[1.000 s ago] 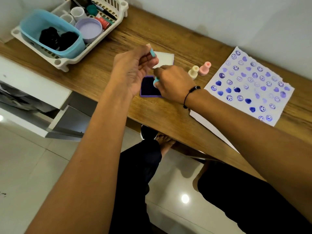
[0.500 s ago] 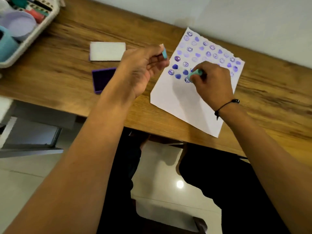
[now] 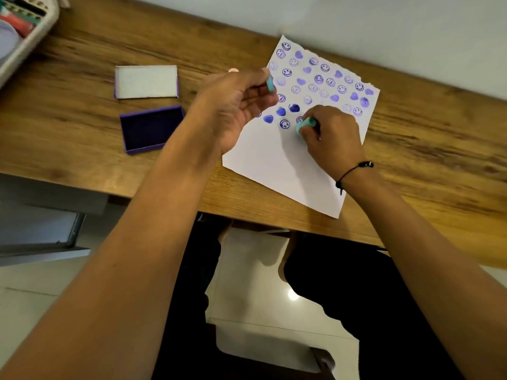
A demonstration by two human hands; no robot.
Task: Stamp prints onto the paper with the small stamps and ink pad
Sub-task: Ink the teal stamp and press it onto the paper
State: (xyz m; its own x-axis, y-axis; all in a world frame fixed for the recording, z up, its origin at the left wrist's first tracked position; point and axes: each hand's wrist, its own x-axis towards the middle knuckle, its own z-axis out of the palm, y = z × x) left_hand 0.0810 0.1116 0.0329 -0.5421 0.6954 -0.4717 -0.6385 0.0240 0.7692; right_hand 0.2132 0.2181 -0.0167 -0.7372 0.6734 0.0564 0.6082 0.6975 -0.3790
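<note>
A white paper lies on the wooden desk, its upper part covered with several purple smiley and heart prints. My right hand grips a small teal stamp and presses it down on the paper just below the lowest row of prints. Above the paper's left edge hovers my left hand, pinching a small teal cap between thumb and fingers. The open purple ink pad sits left of the paper, with its white lid lying behind it.
A white rack with coloured items stands at the desk's far left corner. A pale wall runs behind the desk. A tip of a pink stamp peeks out behind my left hand. My legs and the tiled floor show below the desk's front edge.
My right hand carried the teal stamp from the ink pad over to the paper and now presses it a little lower on the sheet. My left hand kept hold of the cap.
</note>
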